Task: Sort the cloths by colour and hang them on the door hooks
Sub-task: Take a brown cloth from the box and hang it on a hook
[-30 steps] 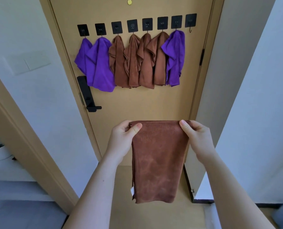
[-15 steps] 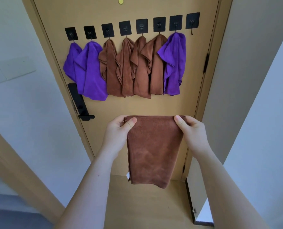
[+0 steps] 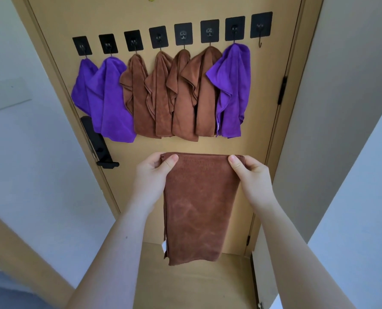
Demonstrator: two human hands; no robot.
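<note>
I hold a folded brown cloth (image 3: 199,204) by its top edge in front of the door (image 3: 263,85). My left hand (image 3: 152,175) pinches its top left corner and my right hand (image 3: 252,177) pinches its top right corner. It hangs straight down with a white tag at its lower left. A row of black hooks runs across the door. Two purple cloths (image 3: 109,99) hang on the left hooks. Several brown cloths (image 3: 174,94) hang on the middle hooks. Another purple cloth (image 3: 232,90) hangs to their right. The rightmost hook (image 3: 260,27) is bare.
A black door handle (image 3: 98,143) sticks out at the door's left edge, below the purple cloths. White walls stand close on both sides. Black hinges (image 3: 282,90) sit on the door's right edge. The floor in front is tan.
The door and hooks have come closer and lower in view. Both hands keep the same grip on the brown cloth, which sits a little nearer the hanging cloths.
</note>
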